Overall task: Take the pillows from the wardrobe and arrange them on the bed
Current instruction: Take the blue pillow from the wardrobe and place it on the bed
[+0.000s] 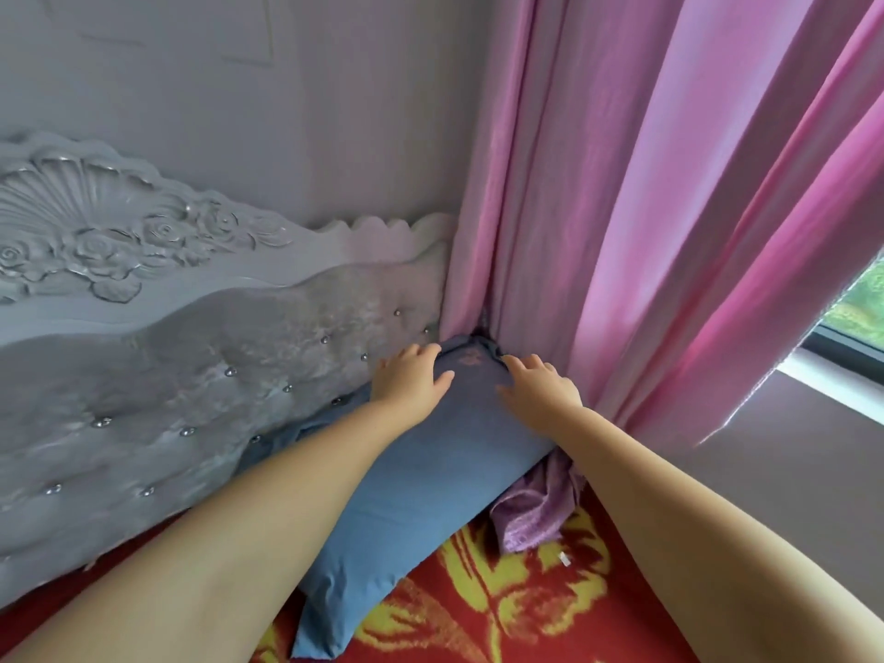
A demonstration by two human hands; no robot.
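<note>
A blue pillow (pixel 406 485) lies on the bed against the tufted silver headboard (pixel 158 390), its far end tucked into the corner by the pink curtain (pixel 622 222). My left hand (pixel 411 378) rests flat on the pillow's far end next to the headboard, fingers spread. On the same end, nearer the curtain, my right hand (pixel 540 387) presses down with open fingers. Neither hand grips the fabric. The bed has a red cover with yellow flowers (pixel 516 610). No wardrobe is in view.
A crumpled purple cloth (pixel 535 509) lies on the bed by the pillow's right side, under the curtain's hem. A window and its sill (pixel 842 370) are at the right. The grey wall (pixel 287 112) rises above the carved headboard.
</note>
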